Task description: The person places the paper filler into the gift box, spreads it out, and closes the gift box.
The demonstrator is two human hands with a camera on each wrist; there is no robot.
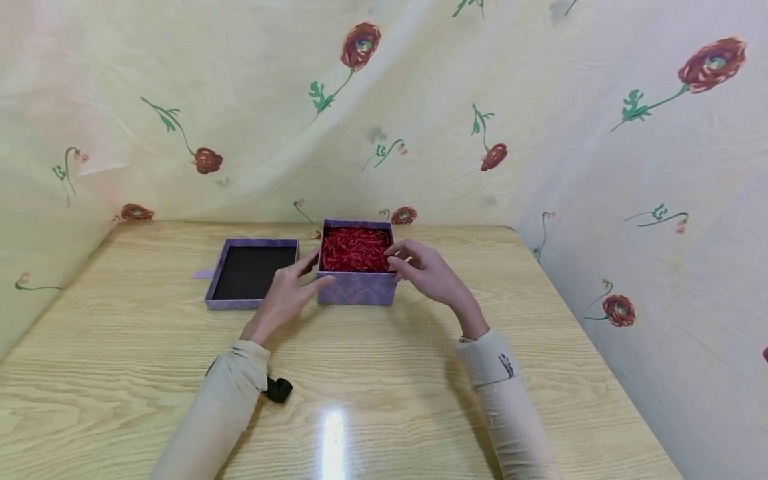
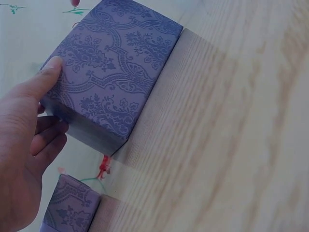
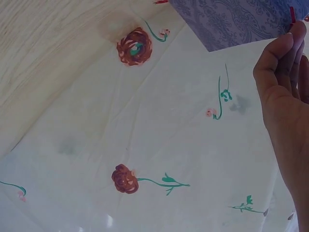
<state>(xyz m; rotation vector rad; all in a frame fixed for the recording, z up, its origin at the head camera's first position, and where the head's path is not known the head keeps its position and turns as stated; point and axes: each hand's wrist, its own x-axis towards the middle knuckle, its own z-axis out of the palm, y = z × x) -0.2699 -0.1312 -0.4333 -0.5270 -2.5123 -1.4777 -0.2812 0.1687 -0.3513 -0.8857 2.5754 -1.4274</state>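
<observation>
A purple patterned box stands with its top uncovered, filled with red shredded paper. My left hand grips the box at its front left corner. In the left wrist view, the thumb lies on the patterned front face and the fingers curl against the side. Over the right rim, my right hand holds thumb and fingers close together. A thin red shred sticks up at its fingertips in the right wrist view.
Left of the box lies its lid, black inside face up, with a lilac ribbon tab. A few stray red shreds lie behind the box. Flower-printed cloth hangs behind the wooden table.
</observation>
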